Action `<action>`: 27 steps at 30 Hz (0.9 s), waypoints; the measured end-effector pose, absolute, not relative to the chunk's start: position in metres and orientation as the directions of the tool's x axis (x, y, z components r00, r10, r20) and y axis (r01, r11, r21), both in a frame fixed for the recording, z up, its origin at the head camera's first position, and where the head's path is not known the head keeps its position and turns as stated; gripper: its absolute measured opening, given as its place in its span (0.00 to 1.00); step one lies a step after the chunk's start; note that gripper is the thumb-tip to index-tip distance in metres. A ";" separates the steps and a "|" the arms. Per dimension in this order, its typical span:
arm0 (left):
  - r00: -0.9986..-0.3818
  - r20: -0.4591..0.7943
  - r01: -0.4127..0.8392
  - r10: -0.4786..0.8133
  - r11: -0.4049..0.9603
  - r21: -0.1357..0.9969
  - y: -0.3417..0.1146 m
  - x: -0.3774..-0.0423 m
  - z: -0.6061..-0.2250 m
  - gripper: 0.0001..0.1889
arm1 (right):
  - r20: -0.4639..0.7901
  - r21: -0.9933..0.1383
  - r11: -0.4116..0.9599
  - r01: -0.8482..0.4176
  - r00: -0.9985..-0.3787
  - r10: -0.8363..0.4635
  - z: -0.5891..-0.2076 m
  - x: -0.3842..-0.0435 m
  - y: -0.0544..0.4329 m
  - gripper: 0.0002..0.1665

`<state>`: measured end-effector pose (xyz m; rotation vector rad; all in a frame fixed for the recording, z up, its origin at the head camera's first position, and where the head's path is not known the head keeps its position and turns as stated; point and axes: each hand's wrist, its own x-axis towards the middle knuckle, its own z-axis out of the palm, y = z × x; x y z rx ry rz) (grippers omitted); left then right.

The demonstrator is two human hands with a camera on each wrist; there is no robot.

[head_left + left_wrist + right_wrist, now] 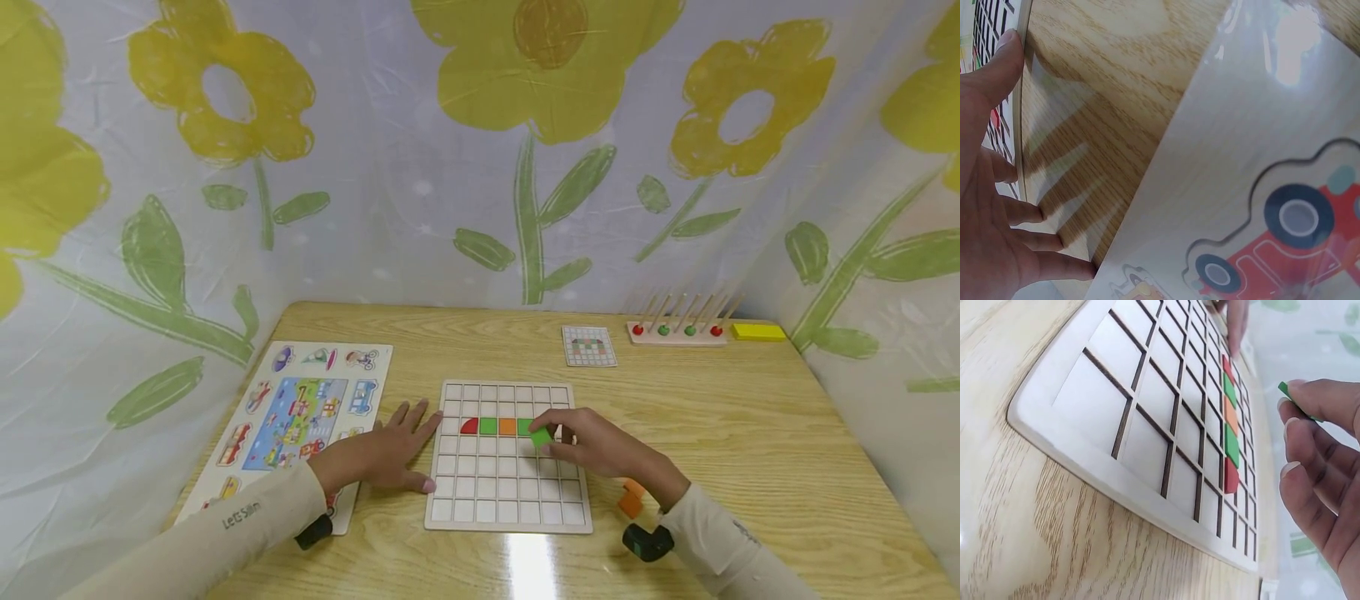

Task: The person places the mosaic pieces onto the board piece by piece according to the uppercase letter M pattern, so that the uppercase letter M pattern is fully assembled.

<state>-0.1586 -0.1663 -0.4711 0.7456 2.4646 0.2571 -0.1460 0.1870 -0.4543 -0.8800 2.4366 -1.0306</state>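
Lying at the lower left of the head view is a flat picture puzzle (300, 417) with cars and boats on it. It is long and thin and leans toward the top right. In the left wrist view its face looks shiny, with a red truck cut-out.

Next comes the left hand (386, 454). It lies flat on the wooden table (750, 433) with straight, spread fingers, holding nothing. Its fingertips touch the left edge of the grid board (507, 510).

The grid board sits low in the middle of the head view. It is pale wood, nearly square, full of little square holes with dark lines between them. Its sides run up and down the frame. One row near the top holds colored tiles: red (469, 427), green (488, 427), orange (507, 427) and green. The right wrist view shows one more red tile at the end of that row.

The right hand (600, 450) hovers over the right part of the board. Its fingertips pinch a small green tile (541, 437). The tile is flat and tilted, with one corner pointing down.

An orange block (630, 500) lies on the table by the right wrist.

At the upper right are a small pattern card (589, 346), a wooden peg rack (678, 332) with red and green beads, and a yellow block (758, 331).
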 end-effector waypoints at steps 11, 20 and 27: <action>-0.697 -0.442 0.458 0.565 0.825 0.331 -0.166 -0.158 -0.470 0.56 | -0.021 -0.741 0.520 -0.425 -0.760 -0.650 -0.457 -0.148 0.177 0.17; -0.701 -0.440 0.456 0.560 0.828 0.327 -0.166 -0.158 -0.470 0.56 | -0.031 -0.762 0.522 -0.383 -0.784 -0.620 -0.458 -0.148 0.166 0.17; -0.699 -0.443 0.452 0.561 0.827 0.334 -0.167 -0.157 -0.470 0.56 | -0.023 -0.768 0.517 -0.378 -0.790 -0.612 -0.462 -0.149 0.159 0.15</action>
